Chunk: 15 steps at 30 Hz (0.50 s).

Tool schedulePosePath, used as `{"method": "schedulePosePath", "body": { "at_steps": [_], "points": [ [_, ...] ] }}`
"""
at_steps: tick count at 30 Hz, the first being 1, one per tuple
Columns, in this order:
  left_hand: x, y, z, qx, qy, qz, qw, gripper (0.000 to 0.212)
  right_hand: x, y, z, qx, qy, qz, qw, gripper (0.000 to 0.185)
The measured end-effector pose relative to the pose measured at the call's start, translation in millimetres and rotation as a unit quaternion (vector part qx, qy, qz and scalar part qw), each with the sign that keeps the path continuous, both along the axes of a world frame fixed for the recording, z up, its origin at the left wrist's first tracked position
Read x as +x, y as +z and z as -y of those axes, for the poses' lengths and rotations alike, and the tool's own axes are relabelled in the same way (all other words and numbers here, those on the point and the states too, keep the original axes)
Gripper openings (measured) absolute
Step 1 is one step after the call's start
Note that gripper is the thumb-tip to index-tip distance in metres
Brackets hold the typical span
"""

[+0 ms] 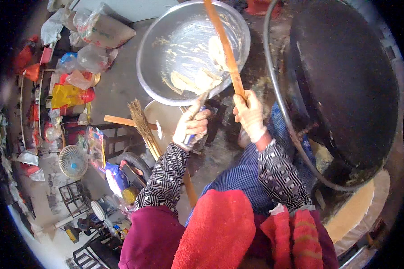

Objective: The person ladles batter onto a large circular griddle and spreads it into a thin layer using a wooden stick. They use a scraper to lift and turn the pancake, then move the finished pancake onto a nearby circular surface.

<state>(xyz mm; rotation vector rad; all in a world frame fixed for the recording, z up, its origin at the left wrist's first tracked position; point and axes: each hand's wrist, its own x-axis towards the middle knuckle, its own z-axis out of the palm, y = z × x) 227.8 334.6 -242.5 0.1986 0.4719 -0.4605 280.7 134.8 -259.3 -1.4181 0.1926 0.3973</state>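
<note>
My left hand point(191, 126), in what looks like a thin pale glove, is closed around a tool with a blue-and-silver grip point(188, 138). Its far end seems to reach the near rim of a large metal basin point(143, 72). My right hand point(250, 116), similarly gloved, grips a long flat wooden stick point(226, 43) that slants up across the basin. Lumps of pale, dough-like paste point(207, 79) lie along the basin's near side, with more paste point(217, 50) beside the stick. Thin smears coat the basin's inside.
At right stands a large black pan point(350, 84) with a metal rim. Below it is a round container of tan material point(350, 213). A straw brush point(143, 126) leans over a pale bucket point(153, 111). Bags point(104, 30) and a fan point(73, 161) are at left.
</note>
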Motion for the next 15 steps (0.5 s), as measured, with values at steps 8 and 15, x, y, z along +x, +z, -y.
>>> {"method": "schedulePosePath", "body": {
  "at_steps": [8,15],
  "points": [
    [-11,10,-32,0.115,0.004,0.134,0.984,0.049,-132,75,119,0.073,0.089,-0.017,0.993,0.017],
    [-30,66,0,0.172,0.011,0.076,0.982,0.041,-153,87,274,-0.111,-0.212,0.087,0.967,0.019]
  ]
}}
